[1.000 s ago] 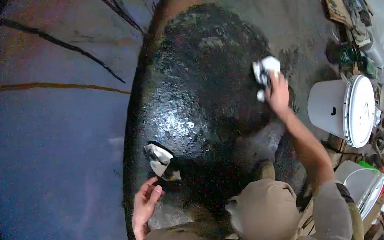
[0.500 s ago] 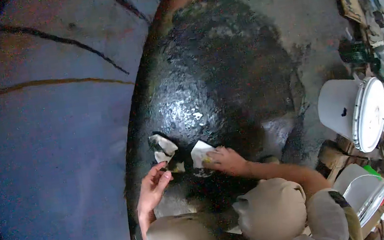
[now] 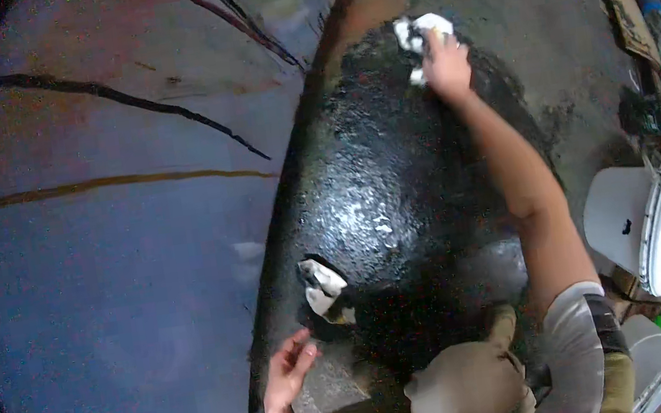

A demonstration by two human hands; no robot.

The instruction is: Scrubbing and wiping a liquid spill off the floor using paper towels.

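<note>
My right arm is stretched out across the dark, wet-looking patch (image 3: 446,190) on the floor. At its far edge, my right hand (image 3: 447,65) has its fingers closed on a crumpled white piece of cloth or paper (image 3: 431,22), smudged dark and resting against the surface. Closer to me, a second crumpled white piece (image 3: 323,285) with dark stains lies on the patch's near left side. Just below it is my left hand (image 3: 290,368), thumb and fingers apart, holding nothing and not touching the white piece.
A large blue-grey painted surface (image 3: 122,286) with dark and ochre lines borders the patch on the left. To the right stand a white lidded bucket (image 3: 622,208), another white container (image 3: 651,351), a board (image 3: 618,1) and assorted items. My knee (image 3: 466,390) is close below.
My right hand has moved from near the left hand to the patch's far edge with a white piece. My left hand has drawn away from the other piece, its fingers opening. The view has shifted.
</note>
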